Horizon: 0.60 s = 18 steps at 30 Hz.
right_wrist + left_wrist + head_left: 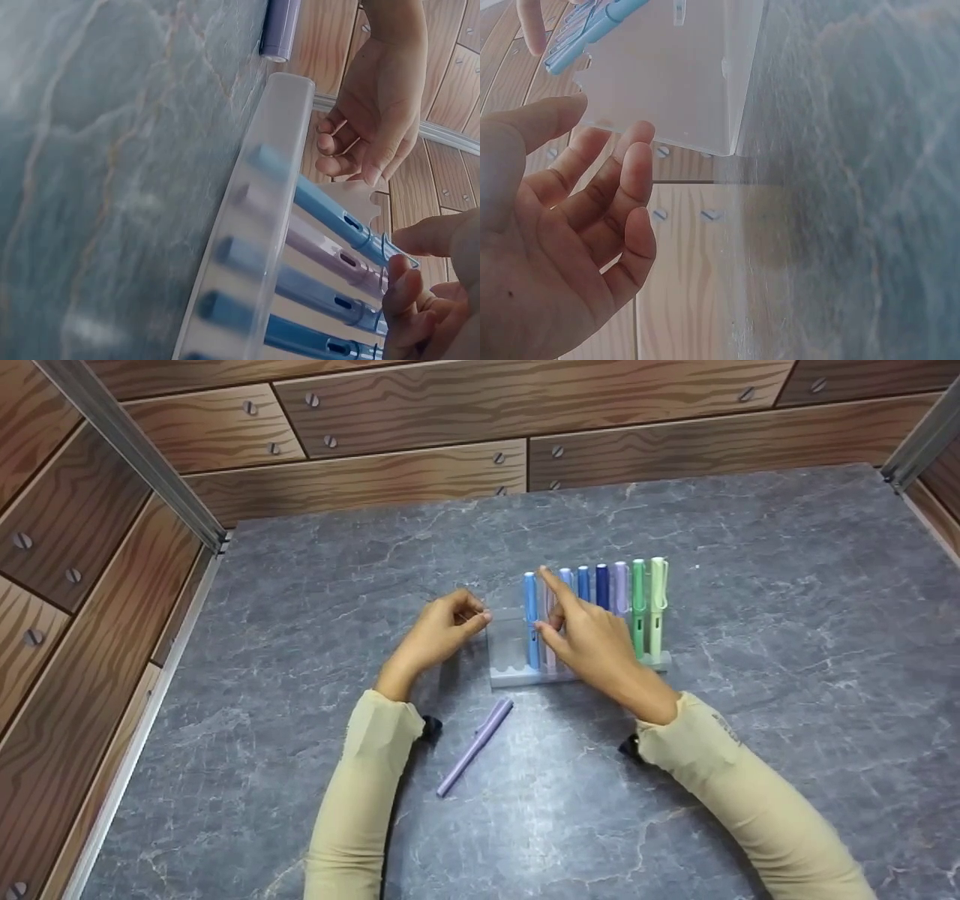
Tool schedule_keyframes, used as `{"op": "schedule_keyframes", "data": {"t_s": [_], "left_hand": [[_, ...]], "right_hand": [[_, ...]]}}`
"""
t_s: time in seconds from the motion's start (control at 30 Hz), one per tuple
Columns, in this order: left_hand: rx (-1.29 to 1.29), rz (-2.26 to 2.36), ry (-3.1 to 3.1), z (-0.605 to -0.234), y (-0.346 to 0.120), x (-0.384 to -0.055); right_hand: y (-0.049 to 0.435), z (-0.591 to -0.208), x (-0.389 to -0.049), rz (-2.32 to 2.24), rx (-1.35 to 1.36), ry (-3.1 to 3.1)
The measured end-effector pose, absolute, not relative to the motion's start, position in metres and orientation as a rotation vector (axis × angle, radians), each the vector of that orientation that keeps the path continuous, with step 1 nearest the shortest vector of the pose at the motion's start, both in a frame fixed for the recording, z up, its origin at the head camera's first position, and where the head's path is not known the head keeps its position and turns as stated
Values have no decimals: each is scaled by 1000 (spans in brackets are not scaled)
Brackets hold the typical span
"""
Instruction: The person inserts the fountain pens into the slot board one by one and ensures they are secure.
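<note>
A clear pen stand (517, 678) holds a row of upright pens. My left hand (441, 631) is at its upper left corner, and the thumb and index finger pinch the edge there. My right hand (600, 643) is in front of the row, index finger extended up by the top of a pale pink pen (550, 649). Its thumb is beside the light blue pen (531, 600), the leftmost one, while the other fingers (405, 289) bend near the pen clips. On the table before the stand lies a capped purple pen (475, 748), slanted.
Further right in the stand are a dark blue pen (602, 585), a lilac pen (621, 587), a green pen (638, 592) and a pale green pen (658, 600). Wood-patterned panels (420, 412) border the grey marbled table (300, 780) at back and left.
</note>
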State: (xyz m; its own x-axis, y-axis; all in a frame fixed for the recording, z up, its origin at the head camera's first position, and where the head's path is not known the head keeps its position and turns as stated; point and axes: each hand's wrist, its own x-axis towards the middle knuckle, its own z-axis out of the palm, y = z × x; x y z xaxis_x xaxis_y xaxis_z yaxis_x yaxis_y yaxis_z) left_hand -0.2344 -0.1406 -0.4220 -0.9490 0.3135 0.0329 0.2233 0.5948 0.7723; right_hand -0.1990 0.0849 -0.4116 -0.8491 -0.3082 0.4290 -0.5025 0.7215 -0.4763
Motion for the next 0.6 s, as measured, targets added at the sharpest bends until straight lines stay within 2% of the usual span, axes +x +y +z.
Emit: {"op": "schedule_keyframes", "data": {"t_s": [0.6], "left_hand": [[446,1304,2708,-423,-140,-234]], "right_hand": [[89,-415,-187,896,679,-2636]]}}
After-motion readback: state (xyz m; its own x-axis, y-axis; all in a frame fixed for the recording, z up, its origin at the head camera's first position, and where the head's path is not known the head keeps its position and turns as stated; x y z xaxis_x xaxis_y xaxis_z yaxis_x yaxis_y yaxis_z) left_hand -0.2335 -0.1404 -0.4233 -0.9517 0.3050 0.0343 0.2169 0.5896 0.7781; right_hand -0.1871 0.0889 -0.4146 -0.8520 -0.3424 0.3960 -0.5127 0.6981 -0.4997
